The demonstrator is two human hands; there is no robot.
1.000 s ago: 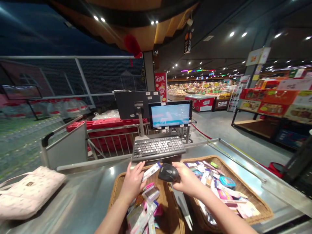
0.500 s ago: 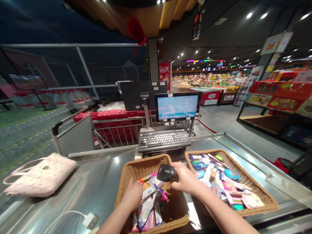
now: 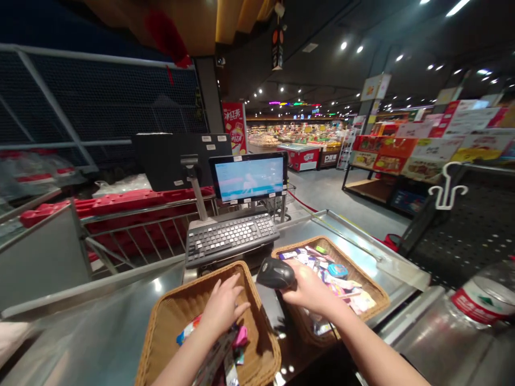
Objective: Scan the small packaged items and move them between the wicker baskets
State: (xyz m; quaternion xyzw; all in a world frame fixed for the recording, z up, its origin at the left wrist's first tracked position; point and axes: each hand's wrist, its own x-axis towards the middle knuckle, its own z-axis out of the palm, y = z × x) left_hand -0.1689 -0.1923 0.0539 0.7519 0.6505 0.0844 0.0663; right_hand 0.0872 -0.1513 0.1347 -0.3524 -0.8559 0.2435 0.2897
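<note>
Holding black scanner in right hand, mid-frame, with fingers wrapped round the grip and broad head toward the left of the frame. Seen over the gap between left basket and right basket, lower in the frame than the keyboard. Reaching over left basket, lower centre of frame, with left hand: fingers loosely spread, nothing visible between them. Can't tell about contact with the packs underneath, given blur and forearm in the way.

Lying in left basket, partly under that forearm: blue packet and pink item. Heaped in right basket, right of centre: lots of small packs plus a blue case. Both baskets on the metal surface, with lit monitor behind the keyboard and a bottle at the right edge of the frame.

Handling: expect a fairly light, stiff scanner, maybe a bit slick, probably not fond of drops. Best held round the grip, keeping fingers off the front face. Expect light, thin, possibly slippery packs; pinch by an edge or end, not flat across the middle
</note>
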